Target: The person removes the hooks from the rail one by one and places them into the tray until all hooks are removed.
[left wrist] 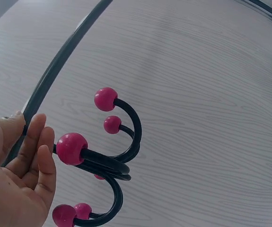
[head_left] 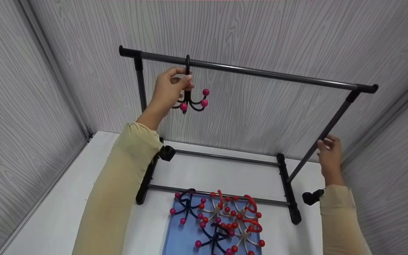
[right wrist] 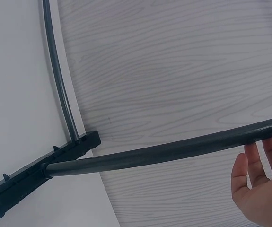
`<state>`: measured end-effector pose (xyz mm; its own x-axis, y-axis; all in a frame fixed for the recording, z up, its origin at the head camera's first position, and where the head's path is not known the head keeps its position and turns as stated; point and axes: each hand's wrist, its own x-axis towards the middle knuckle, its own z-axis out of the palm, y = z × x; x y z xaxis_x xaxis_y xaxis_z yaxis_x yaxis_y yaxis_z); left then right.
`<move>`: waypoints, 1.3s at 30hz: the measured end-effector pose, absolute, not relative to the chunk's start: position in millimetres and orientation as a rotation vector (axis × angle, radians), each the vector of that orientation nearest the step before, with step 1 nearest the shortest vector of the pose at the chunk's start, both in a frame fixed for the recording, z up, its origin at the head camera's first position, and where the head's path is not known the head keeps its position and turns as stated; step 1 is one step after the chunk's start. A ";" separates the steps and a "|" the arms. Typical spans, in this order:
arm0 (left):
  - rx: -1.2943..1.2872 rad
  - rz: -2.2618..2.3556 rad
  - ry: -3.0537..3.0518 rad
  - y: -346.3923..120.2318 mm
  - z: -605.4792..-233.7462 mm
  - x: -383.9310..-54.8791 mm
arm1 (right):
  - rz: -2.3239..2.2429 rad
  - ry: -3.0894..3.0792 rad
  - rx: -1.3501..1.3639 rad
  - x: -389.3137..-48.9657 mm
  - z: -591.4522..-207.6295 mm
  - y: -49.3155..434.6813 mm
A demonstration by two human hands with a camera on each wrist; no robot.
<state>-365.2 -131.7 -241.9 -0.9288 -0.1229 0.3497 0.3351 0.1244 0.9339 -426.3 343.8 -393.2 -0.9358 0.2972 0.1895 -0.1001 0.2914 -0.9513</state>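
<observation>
My left hand [head_left: 167, 88] pinches the stem of a black multi-arm hanger [head_left: 197, 109] with pink ball tips. The hanger's curved top loops over the upper rail [head_left: 260, 73] of a dark metal garment rack, left of the rail's middle. Its arms splay out below my fingers, seen close in the left wrist view around a pink ball [left wrist: 72, 148]. On the other side, my right hand [head_left: 330, 156] holds the rack's right upright [head_left: 335, 120] between thumb and fingers. The right wrist view shows that upright [right wrist: 173, 150] running down to the black foot [right wrist: 27, 182].
A blue tray [head_left: 170, 237] lies at the front of the white table, holding black hangers [head_left: 215, 238] with pink balls and beige ones [head_left: 243, 235] with red hooks and balls. The rack's lower bars [head_left: 225, 158] cross behind. Grained panels [head_left: 232, 28] enclose the table.
</observation>
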 end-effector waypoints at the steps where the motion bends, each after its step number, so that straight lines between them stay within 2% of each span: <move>1: -0.206 -1.857 -2.066 -131.6 -240.5 -365.0 | 1.696 -2.229 -0.175 -427.2 -392.5 343.7; 18: -0.288 -1.856 -2.057 -133.1 -218.8 -350.2 | 1.727 -2.228 -0.233 -435.3 -392.5 341.3; 39: -0.400 -1.867 -2.252 -144.4 -279.0 -293.8 | 1.772 -2.194 -0.221 -440.4 -391.9 341.3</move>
<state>-293.8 -144.4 -279.0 -0.9458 0.0856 0.3133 0.3237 0.1713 0.9305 -440.4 341.3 -391.9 -0.9397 0.3108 0.1430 -0.0745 0.2221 -0.9722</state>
